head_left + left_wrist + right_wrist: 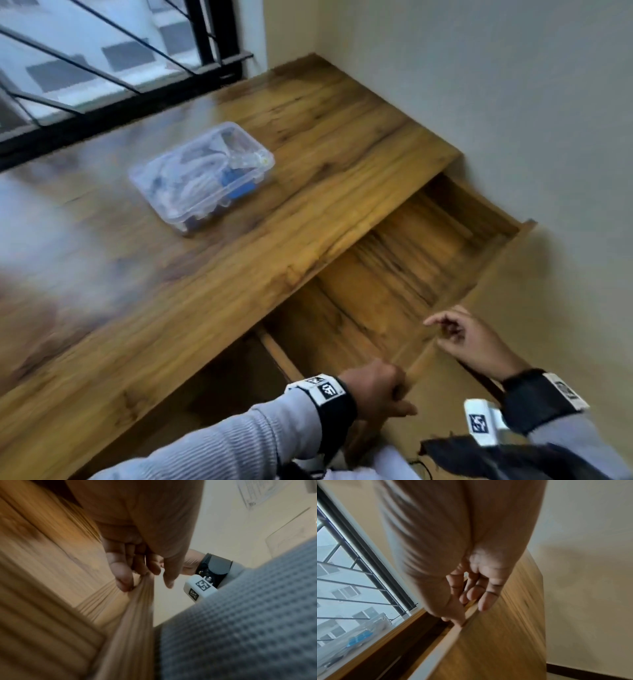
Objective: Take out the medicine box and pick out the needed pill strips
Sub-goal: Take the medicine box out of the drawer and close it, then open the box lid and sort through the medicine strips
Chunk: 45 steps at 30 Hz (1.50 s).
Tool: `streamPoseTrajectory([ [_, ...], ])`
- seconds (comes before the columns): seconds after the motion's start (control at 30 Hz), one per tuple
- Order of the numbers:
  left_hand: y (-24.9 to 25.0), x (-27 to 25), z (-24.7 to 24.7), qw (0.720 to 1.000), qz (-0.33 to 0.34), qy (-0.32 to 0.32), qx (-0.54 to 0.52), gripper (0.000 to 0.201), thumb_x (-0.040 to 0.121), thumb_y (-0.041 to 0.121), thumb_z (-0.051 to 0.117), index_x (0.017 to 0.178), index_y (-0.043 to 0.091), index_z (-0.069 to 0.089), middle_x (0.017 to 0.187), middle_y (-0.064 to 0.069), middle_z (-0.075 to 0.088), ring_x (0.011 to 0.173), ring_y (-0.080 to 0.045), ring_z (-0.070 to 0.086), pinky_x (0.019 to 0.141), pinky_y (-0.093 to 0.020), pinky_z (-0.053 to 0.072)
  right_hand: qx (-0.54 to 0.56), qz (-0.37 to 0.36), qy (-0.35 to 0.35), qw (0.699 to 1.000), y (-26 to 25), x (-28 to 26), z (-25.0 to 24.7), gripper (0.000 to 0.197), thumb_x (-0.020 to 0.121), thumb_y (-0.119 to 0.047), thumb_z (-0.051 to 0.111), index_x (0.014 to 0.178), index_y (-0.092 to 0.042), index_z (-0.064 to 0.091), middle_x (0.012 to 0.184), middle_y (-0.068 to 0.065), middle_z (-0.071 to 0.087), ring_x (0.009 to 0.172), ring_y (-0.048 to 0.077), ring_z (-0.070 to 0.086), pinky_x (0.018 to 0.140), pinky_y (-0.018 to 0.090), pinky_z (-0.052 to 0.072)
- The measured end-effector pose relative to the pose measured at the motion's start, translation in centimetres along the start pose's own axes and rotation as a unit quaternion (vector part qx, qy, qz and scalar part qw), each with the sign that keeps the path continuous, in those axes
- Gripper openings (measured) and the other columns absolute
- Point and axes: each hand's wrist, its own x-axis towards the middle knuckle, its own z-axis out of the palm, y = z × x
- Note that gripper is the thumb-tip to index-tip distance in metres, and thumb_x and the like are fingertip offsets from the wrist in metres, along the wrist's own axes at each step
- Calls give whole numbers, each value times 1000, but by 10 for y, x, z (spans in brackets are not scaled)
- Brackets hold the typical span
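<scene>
So the medicine box point(202, 174) was already out, sitting on the wooden desk point(325, 137) near the window point(85, 51), well away from both hands, with its lid on. It was one of those clear plastic tubs, and through the walls you could make out pale, silvery stuff that I'd guess was the pill strips, plus something blue; too blurry to say more. The drawer point(394, 274) under the desk edge was pulled out and looked bare inside. The left hand point(376, 387) had its fingers curled over the top edge of the drawer front, gripping it. The right hand point(469, 339) sat further along that same edge with loosely bent fingers just touching it, not really clamped on anything. Handling-wise, I'd say that box is light and fairly stiff but a bit slick, so taking it by the two long sides under the lid rim seemed safest. The lid probably pops at a corner or clip. The strips themselves would be thin, bendy and slippery, so pinch them by an edge rather than scooping.
</scene>
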Motion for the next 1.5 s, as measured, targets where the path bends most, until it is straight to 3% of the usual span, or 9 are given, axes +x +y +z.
streamPoseTrajectory([
  [0.1, -2, 6, -1, 999, -24, 30, 12, 19, 80, 21, 67, 78, 3, 62, 81, -19, 66, 68, -28, 56, 61, -33, 46, 21, -13, -51, 998, 9, -2, -10, 39, 72, 8, 75, 100, -18, 69, 98, 1, 55, 88, 9, 57, 75, 10, 46],
  [0.27, -6, 8, -10, 996, -55, 65, 7, 14, 71, 21, 71, 71, 12, 61, 71, -6, 64, 62, -20, 56, 53, -24, 42, 43, -34, -40, 998, 14, 13, -12, 33, 62, 1, 84, 78, -24, 69, 85, -7, 58, 77, 8, 56, 71, 14, 46],
  [0.5, -29, -5, -26, 979, -105, 169, 46, 11, 69, 21, 68, 68, 15, 59, 73, -1, 64, 66, -20, 57, 59, -35, 50, 41, -90, -34, 994, -3, 58, -1, 27, 62, -7, 87, 72, -17, 63, 82, 3, 60, 74, 11, 57, 68, 14, 45],
  [0.73, -54, -29, -55, 911, -143, 338, 189, 20, 82, 36, 66, 74, 26, 50, 85, 7, 48, 81, -14, 37, 56, -16, 26, 14, -154, -4, 988, -30, 109, 17, 30, 67, -11, 85, 64, -20, 57, 72, -4, 57, 66, 9, 53, 61, 17, 45],
  [1.07, -89, -67, -91, 920, -74, 331, 198, 2, 84, 18, 62, 83, 18, 60, 88, -4, 60, 82, -10, 33, 64, -25, 29, -6, -149, 88, 985, -74, 150, 40, 33, 69, -20, 84, 60, -26, 54, 55, -3, 53, 55, 16, 54, 51, 23, 41],
  [1.2, -113, -103, -131, 873, -78, 448, 179, 21, 76, 36, 73, 85, 25, 57, 95, 0, 60, 88, -11, 43, 70, -22, 36, 29, -233, 36, 971, -133, 164, 33, 28, 75, -14, 80, 65, -28, 57, 68, -10, 62, 58, 5, 56, 56, 18, 44],
  [1.27, -132, -121, -155, 816, -125, 526, 201, 38, 66, 37, 80, 93, 26, 56, 108, -3, 60, 101, -19, 46, 81, -34, 47, 8, -267, 37, 963, -172, 186, 35, 25, 76, -14, 77, 71, -30, 59, 73, -13, 63, 65, 5, 60, 59, 19, 47],
  [1.37, -163, -139, -190, 753, -223, 597, 164, 73, 56, 37, 86, 118, 23, 50, 133, -12, 51, 122, -29, 39, 98, -42, 40, -63, -320, 56, 944, -226, 232, 50, 23, 73, -15, 74, 86, -30, 63, 86, -13, 62, 80, 8, 61, 73, 31, 53],
  [1.5, -207, -150, -230, 777, -276, 558, 89, 96, 62, 48, 83, 140, 14, 38, 154, -18, 28, 139, -36, 33, 109, -45, 35, -251, -345, 27, 904, -279, 283, 72, 52, 70, -25, 75, 120, -28, 59, 125, -3, 58, 112, 21, 55, 90, 34, 48],
])
